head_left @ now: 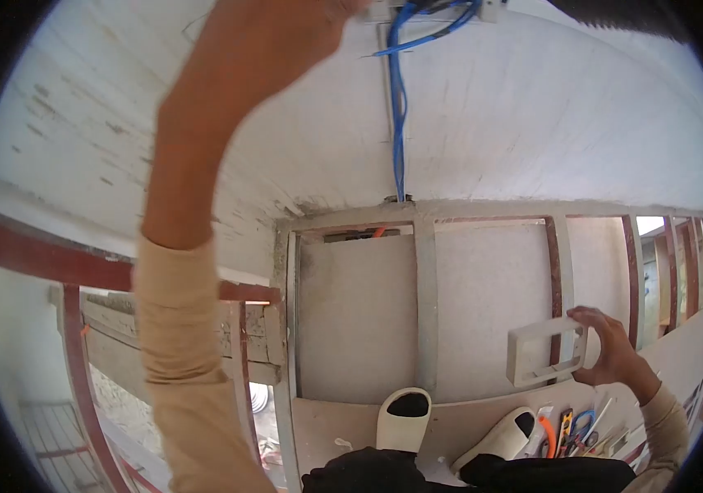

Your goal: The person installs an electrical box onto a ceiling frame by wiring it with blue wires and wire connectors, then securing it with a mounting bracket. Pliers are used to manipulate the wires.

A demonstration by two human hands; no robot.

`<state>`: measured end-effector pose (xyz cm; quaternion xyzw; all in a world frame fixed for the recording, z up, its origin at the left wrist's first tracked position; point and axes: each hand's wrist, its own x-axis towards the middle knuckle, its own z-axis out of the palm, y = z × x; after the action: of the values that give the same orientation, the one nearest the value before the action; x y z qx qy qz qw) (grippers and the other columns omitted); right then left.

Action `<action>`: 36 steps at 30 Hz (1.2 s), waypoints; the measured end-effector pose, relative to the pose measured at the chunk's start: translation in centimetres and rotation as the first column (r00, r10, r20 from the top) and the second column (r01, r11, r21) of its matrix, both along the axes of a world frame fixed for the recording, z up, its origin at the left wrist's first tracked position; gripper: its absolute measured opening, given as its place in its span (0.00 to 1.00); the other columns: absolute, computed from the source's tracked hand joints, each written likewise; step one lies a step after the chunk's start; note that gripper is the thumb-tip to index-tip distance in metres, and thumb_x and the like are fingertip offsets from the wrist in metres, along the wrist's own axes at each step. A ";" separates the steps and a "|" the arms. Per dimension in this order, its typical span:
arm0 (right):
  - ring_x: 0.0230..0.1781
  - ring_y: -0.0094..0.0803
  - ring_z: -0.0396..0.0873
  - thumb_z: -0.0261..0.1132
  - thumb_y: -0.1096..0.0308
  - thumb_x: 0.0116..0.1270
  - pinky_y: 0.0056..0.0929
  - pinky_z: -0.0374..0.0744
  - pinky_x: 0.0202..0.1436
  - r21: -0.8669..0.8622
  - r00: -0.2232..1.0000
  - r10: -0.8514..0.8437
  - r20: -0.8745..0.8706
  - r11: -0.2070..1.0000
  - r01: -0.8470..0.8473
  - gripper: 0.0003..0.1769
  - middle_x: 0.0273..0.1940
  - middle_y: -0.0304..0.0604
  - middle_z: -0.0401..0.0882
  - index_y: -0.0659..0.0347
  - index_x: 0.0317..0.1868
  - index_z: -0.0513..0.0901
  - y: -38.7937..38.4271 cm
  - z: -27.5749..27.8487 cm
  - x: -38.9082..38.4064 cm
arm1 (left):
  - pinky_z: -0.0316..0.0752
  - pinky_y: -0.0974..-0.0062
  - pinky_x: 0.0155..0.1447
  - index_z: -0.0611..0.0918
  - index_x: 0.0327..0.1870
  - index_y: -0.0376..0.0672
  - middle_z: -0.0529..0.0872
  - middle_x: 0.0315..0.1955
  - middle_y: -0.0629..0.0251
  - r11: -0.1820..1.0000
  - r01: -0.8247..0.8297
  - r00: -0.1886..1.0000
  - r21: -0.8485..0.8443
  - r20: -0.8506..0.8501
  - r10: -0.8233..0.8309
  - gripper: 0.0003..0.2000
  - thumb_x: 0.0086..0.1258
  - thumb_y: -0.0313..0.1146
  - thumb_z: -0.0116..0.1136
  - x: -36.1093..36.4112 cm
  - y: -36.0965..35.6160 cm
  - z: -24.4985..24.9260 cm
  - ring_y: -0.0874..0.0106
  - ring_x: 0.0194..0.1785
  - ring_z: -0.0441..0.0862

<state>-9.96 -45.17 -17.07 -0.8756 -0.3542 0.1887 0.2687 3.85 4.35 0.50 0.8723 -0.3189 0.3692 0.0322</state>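
Note:
My left hand (281, 41) reaches up to the top edge of the head view, close to a bundle of blue wires (399, 123). Its fingers are mostly cut off, so whether they grip anything is hidden. The wires run along the white wall and gather at a white fitting (491, 10), only partly in view. Low on the right, my right hand (610, 349) is closed on one side of a white rectangular open frame (516, 357). The wooden bars behind show through its opening.
Below me, my white shoes (405, 423) stand on a board. Beside them lie tools, among them an orange curved piece (547, 435) and a yellow-and-black tool (565, 429). A red-brown rail (47, 255) crosses at left. Framed panels (359, 320) line the wall below the wires.

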 end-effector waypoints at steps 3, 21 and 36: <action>0.64 0.53 0.77 0.78 0.70 0.38 0.46 0.77 0.64 0.068 1.000 0.016 -0.021 0.998 -0.014 0.52 0.63 0.56 0.75 0.59 0.70 0.67 2.9 2.3 1.8 | 0.75 0.66 0.54 0.84 0.55 0.40 0.86 0.47 0.54 0.942 -0.223 0.927 0.252 -0.244 0.285 0.15 0.68 0.28 0.62 0.4 -1.7 3.4 0.61 0.48 0.83; 0.65 0.47 0.75 0.71 0.74 0.36 0.40 0.77 0.61 0.312 0.935 -0.127 0.330 0.950 0.019 0.53 0.67 0.53 0.73 0.59 0.72 0.68 3.9 6.2 4.4 | 0.83 0.72 0.47 0.79 0.58 0.35 0.88 0.33 0.54 0.814 -0.304 0.608 0.495 -0.557 0.566 0.15 0.73 0.28 0.60 3.1 -4.1 5.6 0.70 0.39 0.88; 0.68 0.43 0.73 0.77 0.72 0.41 0.39 0.75 0.67 0.410 0.888 -0.157 0.433 0.911 -0.039 0.52 0.70 0.49 0.72 0.61 0.73 0.69 2.3 7.6 4.1 | 0.82 0.69 0.39 0.76 0.60 0.35 0.88 0.30 0.57 0.724 -0.360 0.405 0.588 -0.601 0.690 0.17 0.72 0.27 0.45 3.7 -6.6 7.1 0.68 0.32 0.89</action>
<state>-5.81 -42.86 -9.50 -0.8302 -0.4114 -0.1087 0.3602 7.60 -2.25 7.56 0.9840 -0.0351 -0.1322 -0.1145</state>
